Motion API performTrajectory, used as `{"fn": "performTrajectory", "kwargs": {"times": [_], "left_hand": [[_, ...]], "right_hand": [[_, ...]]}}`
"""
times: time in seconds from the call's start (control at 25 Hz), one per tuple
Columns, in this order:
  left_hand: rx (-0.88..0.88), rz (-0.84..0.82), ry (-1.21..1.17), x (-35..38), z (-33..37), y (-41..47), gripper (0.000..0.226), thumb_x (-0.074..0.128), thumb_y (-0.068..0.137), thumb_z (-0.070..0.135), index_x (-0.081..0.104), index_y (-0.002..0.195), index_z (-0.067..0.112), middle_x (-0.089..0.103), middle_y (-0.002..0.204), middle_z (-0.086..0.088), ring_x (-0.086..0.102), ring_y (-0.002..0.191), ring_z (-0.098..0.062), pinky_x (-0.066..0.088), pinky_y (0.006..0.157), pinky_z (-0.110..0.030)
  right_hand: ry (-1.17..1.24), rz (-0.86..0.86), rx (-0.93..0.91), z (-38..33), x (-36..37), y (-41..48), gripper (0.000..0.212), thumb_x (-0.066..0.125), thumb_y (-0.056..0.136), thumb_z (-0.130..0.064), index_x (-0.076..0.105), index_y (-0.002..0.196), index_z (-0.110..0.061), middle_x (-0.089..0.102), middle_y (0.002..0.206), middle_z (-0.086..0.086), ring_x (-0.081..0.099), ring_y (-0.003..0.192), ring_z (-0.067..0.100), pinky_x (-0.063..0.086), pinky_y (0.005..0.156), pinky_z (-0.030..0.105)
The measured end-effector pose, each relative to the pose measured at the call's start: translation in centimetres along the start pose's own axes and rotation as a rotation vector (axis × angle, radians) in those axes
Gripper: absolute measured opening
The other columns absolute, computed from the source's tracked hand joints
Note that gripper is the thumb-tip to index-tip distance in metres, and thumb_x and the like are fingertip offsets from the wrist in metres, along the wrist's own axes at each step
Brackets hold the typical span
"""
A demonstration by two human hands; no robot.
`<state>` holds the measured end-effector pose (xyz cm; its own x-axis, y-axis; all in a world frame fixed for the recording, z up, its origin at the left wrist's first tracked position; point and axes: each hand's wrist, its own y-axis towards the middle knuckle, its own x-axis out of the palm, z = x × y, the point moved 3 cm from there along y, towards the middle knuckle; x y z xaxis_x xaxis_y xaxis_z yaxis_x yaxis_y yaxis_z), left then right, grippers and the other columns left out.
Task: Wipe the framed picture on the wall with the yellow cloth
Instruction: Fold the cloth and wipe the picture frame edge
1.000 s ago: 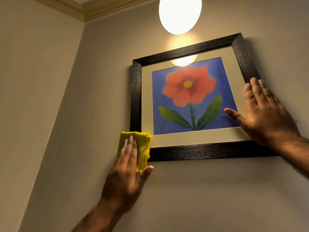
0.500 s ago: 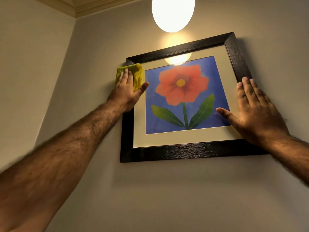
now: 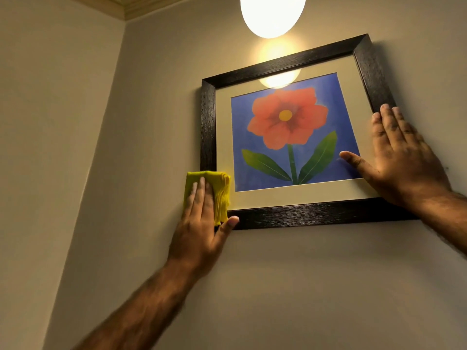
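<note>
A framed picture (image 3: 285, 66) with a dark wooden frame hangs on the beige wall; it shows a red flower on blue behind a cream mat. A folded yellow cloth (image 3: 219, 188) covers the frame's lower left corner, pressed flat under my left hand (image 3: 202, 228). My right hand (image 3: 401, 162) lies flat on the frame's right side near the lower corner, fingers together pointing up, thumb stretched onto the glass.
A round glowing lamp (image 3: 271, 13) hangs just above the picture and reflects in its glass. The side wall meets this wall in a corner (image 3: 101, 152) to the left. Crown moulding (image 3: 141, 8) runs along the ceiling.
My left hand slid the cloth down the left side of the frame, from the upper left corner back to the lower left corner. My right hand stayed on the right side.
</note>
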<state>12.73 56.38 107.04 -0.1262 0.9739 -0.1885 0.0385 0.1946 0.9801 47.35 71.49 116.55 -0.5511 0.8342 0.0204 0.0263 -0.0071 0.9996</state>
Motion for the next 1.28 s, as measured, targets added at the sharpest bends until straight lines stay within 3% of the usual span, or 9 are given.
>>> {"fn": "performTrajectory", "kwargs": {"times": [0.16, 0.28, 0.52, 0.64, 0.88, 1.0, 1.08, 1.16, 1.28], "left_hand": [[0.010, -0.021, 0.036, -0.6, -0.1, 0.4, 0.096, 0.014, 0.089, 0.081, 0.000, 0.161, 0.019, -0.001, 0.172, -0.002, 0.002, 0.159, -0.019, 0.014, 0.126, -0.033], [-0.030, 0.010, 0.012, -2.2, 0.1, 8.3, 0.103, 0.013, 0.087, 0.081, 0.009, 0.161, 0.010, 0.004, 0.172, -0.008, 0.004, 0.159, -0.023, 0.013, 0.128, -0.037], [-0.121, -0.002, 0.036, -3.9, -0.1, 20.9, 0.097, 0.023, 0.092, 0.074, 0.003, 0.161, 0.009, 0.000, 0.172, -0.010, 0.001, 0.159, -0.025, 0.003, 0.127, -0.038], [-0.116, 0.036, 0.031, -3.4, 0.1, 19.1, 0.099, 0.021, 0.090, 0.077, 0.003, 0.161, 0.009, 0.000, 0.172, -0.009, 0.001, 0.159, -0.024, 0.004, 0.127, -0.037], [-0.033, 0.056, -0.034, -1.7, 0.7, 5.7, 0.103, 0.011, 0.086, 0.082, 0.012, 0.161, 0.010, 0.007, 0.172, -0.007, 0.005, 0.159, -0.020, 0.009, 0.126, -0.032], [-0.080, 0.082, -0.066, -3.9, 1.0, 5.9, 0.079, 0.022, 0.098, 0.065, 0.044, 0.150, 0.010, 0.043, 0.159, -0.014, 0.041, 0.147, -0.028, 0.034, 0.118, -0.034], [-0.081, 0.175, -0.033, -6.2, 0.8, 7.9, 0.047, 0.043, 0.102, 0.046, 0.067, 0.126, 0.014, 0.072, 0.125, -0.017, 0.067, 0.113, -0.036, 0.054, 0.088, -0.035], [-0.070, 0.160, 0.015, -7.9, 0.2, 9.5, 0.021, 0.061, 0.096, 0.021, 0.072, 0.114, 0.017, 0.078, 0.108, -0.014, 0.072, 0.098, -0.034, 0.059, 0.085, -0.039], [-0.092, 0.087, -0.008, -8.5, -0.3, 11.0, 0.026, 0.072, 0.084, 0.003, 0.070, 0.105, 0.019, 0.077, 0.105, -0.008, 0.072, 0.096, -0.028, 0.060, 0.089, -0.040]], "right_hand": [[-0.002, -0.015, 0.008, -0.2, -0.2, -0.2, 0.107, 0.023, 0.085, -0.078, 0.012, 0.158, -0.001, 0.006, 0.170, 0.016, 0.007, 0.158, 0.028, 0.014, 0.127, 0.045], [-0.004, -0.009, 0.009, -0.3, -0.4, -0.1, 0.106, 0.024, 0.085, -0.077, 0.011, 0.158, -0.002, 0.005, 0.170, 0.015, 0.007, 0.158, 0.028, 0.013, 0.127, 0.044], [-0.010, 0.006, 0.006, -0.1, -0.1, 0.0, 0.105, 0.024, 0.085, -0.077, 0.009, 0.159, -0.003, 0.004, 0.170, 0.014, 0.005, 0.158, 0.026, 0.012, 0.127, 0.042], [-0.009, 0.007, 0.000, 0.1, 0.1, -0.1, 0.105, 0.024, 0.086, -0.078, 0.009, 0.159, -0.004, 0.004, 0.170, 0.014, 0.005, 0.158, 0.026, 0.012, 0.127, 0.042], [-0.012, 0.026, 0.003, 0.3, 0.4, 0.0, 0.104, 0.024, 0.088, -0.078, 0.010, 0.159, -0.003, 0.006, 0.170, 0.015, 0.007, 0.158, 0.027, 0.012, 0.127, 0.042], [-0.006, 0.036, -0.011, 0.1, 0.5, 0.2, 0.104, 0.025, 0.088, -0.078, 0.013, 0.158, -0.002, 0.009, 0.169, 0.016, 0.010, 0.157, 0.028, 0.013, 0.126, 0.042], [-0.006, 0.042, -0.011, 0.1, 0.5, 0.1, 0.104, 0.026, 0.088, -0.078, 0.014, 0.158, -0.002, 0.010, 0.169, 0.016, 0.010, 0.157, 0.028, 0.013, 0.126, 0.043], [-0.009, 0.048, -0.010, 0.2, 0.5, 0.1, 0.104, 0.025, 0.088, -0.078, 0.014, 0.158, -0.002, 0.010, 0.169, 0.016, 0.010, 0.157, 0.029, 0.014, 0.127, 0.043], [-0.009, 0.055, -0.014, 0.3, 0.4, 0.0, 0.103, 0.025, 0.088, -0.077, 0.014, 0.158, -0.002, 0.010, 0.169, 0.016, 0.010, 0.157, 0.028, 0.015, 0.127, 0.044]]}}
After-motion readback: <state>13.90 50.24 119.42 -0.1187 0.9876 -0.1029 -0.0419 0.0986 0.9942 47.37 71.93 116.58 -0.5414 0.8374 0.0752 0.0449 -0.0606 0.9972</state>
